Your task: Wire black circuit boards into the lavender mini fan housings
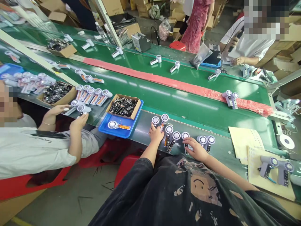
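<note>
Here at the grey-green bench edge [145, 121], your left hand [156, 133] curls about the leftmost pale lilac plastic fan with a round slotted head [155, 120], fingertips bunched by its handle, though I can't tell how firmly they close; your right hand [195, 149] drapes its slightly parted fingers over the handle of another lilac round-headed fan [185, 135], its grip hidden underneath! Steady now: support each plastic body, keep pressure off the exposed electronics, and mind the neighbours crowding your left knuckles! And what a look: white spoked faces turned upward, handles open, dark component-studded boards showing, with an orange strip down the white-faced fan third from the left [169, 129], just right of your left hand
</note>
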Available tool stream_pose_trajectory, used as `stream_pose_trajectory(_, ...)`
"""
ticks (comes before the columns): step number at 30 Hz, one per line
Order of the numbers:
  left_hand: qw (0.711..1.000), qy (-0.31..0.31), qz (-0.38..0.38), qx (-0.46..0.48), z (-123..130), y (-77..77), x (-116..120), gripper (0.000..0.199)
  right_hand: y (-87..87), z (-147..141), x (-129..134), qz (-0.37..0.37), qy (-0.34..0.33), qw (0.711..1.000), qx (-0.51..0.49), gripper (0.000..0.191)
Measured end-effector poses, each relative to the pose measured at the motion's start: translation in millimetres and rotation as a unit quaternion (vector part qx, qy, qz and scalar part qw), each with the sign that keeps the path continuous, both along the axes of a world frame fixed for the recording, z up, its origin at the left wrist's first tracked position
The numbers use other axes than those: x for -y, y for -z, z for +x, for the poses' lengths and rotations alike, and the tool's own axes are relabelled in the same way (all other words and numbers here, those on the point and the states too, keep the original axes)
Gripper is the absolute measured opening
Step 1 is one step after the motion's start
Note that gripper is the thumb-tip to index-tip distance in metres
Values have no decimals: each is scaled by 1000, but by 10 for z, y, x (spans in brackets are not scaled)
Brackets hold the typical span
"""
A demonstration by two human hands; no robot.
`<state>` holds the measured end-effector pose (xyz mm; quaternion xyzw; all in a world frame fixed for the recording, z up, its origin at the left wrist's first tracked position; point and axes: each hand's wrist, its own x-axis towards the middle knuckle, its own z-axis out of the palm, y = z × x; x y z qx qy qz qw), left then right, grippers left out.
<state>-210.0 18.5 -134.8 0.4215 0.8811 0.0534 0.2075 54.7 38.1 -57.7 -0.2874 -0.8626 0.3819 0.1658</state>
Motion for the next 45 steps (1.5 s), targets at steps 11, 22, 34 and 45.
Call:
stream_pose_trajectory(11,991,66,99,-61,-33,-209,134,35,-66,199,88,-1,104,994,28,36)
stream_pose_trajectory(22,946,116,296,-64,-124,-357,-79,30,-35,383,102,-17,186,982,-6,37)
stream_pose_trajectory(34,744,17,407,529,975,-1557,-8,61,-1440,28,-131,406,179,893,-69,47)
stream_pose_trajectory(45,573,-24,302,761,1256,-1949,100,55,-1541,20,34,308,203,909,-192,32)
